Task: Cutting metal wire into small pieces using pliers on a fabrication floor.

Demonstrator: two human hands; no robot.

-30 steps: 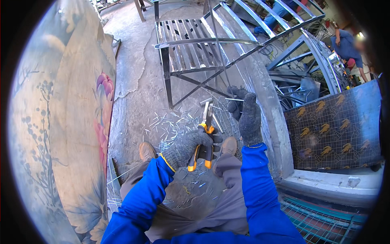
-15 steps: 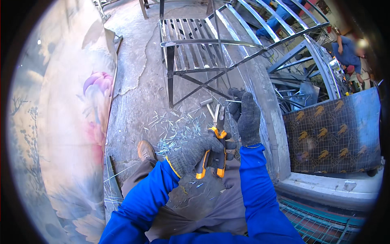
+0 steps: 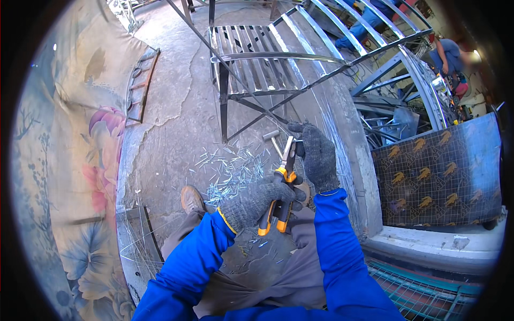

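Note:
My left hand (image 3: 251, 202), in a grey knitted glove, grips pliers (image 3: 287, 174) with orange and black handles. The jaws point away from me, and the handles stand close together. My right hand (image 3: 319, 158), also gloved, is closed on a long thin metal rod (image 3: 188, 23) that slants up to the far left. A short end of the rod shows beside the plier jaws; whether they touch it I cannot tell. Many short cut metal pieces (image 3: 235, 174) lie scattered on the floor beyond my left hand. A hammer (image 3: 273, 138) lies just past the jaws.
A slatted metal chair frame (image 3: 257, 56) stands ahead. Long thin rods (image 3: 342, 155) lie along the floor at right, beside a dark patterned sheet (image 3: 428, 176). Printed cloth (image 3: 80, 187) hangs at left. A person (image 3: 452, 56) bends at far right.
The long rod has swung from nearly upright to slanting left. The plier handles have come closer together. My right hand has shifted slightly left and nearer.

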